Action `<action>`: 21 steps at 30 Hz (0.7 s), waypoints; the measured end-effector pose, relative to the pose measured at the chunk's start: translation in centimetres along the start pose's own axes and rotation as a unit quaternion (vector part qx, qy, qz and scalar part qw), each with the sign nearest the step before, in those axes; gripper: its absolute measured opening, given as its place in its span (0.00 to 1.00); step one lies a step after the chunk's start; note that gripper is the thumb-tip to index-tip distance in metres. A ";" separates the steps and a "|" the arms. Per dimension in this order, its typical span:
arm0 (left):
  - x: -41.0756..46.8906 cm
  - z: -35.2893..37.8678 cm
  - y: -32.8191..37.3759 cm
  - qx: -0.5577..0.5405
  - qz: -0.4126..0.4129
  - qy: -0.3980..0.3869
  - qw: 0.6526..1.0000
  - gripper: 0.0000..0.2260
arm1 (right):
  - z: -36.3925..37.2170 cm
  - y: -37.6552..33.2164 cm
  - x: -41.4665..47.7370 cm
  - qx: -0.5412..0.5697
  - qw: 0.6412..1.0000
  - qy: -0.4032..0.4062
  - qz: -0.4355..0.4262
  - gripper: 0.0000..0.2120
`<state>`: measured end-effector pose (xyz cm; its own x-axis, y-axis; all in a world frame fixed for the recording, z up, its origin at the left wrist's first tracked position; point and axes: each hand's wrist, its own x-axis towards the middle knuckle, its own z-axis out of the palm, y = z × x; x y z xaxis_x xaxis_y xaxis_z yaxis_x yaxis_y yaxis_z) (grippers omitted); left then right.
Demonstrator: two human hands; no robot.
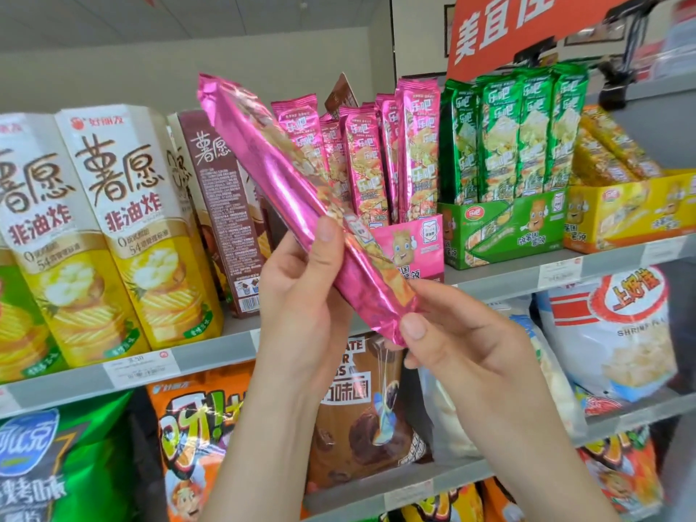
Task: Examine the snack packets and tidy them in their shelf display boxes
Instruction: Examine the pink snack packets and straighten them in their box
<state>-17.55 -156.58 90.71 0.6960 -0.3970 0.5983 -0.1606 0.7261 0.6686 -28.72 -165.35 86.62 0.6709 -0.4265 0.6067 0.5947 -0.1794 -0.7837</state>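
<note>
Shop shelving filled the view, and on the upper shelf stood a pink box of upright pink packets. One packet was out of it, held in front of the box and slanted, its top leaning up to the left. The left grip clasped its lower half, thumb on the front and fingers behind; the right grip pinched its bottom seal. To do the check well, the packet probably wanted turning gently by the seal so that both faces and the seams showed, without crushing the contents. It could then slide upright into the box, printed face forward like its neighbours; the packet itself hid the box's left side, so any gap there could not be judged. A brown carton stood just left of the box and might catch the packet's top on the way in. Green packets in a green box stood just right, a yellow box beyond, and pale cartons further left.
</note>
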 end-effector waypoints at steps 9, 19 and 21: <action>-1.5 1.1 -2.1 -0.005 -0.006 -0.031 0.999 0.16 | 0.2 -0.4 0.3 0.120 0.990 0.077 0.014 0.13; -3.0 1.8 -2.5 -0.013 -0.069 -0.072 0.995 0.28 | 0.7 -0.1 -0.4 -0.024 0.978 0.195 -0.072 0.11; -3.1 1.9 -2.5 -0.007 -0.073 -0.064 0.995 0.33 | 0.5 0.2 -0.4 -0.115 0.968 0.200 -0.097 0.11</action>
<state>-20.66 -158.23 88.01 0.6164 -0.5667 0.5467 -0.0542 0.6621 0.7474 -28.65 -164.79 86.23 0.3036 -0.6656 0.6818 0.5474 -0.4639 -0.6966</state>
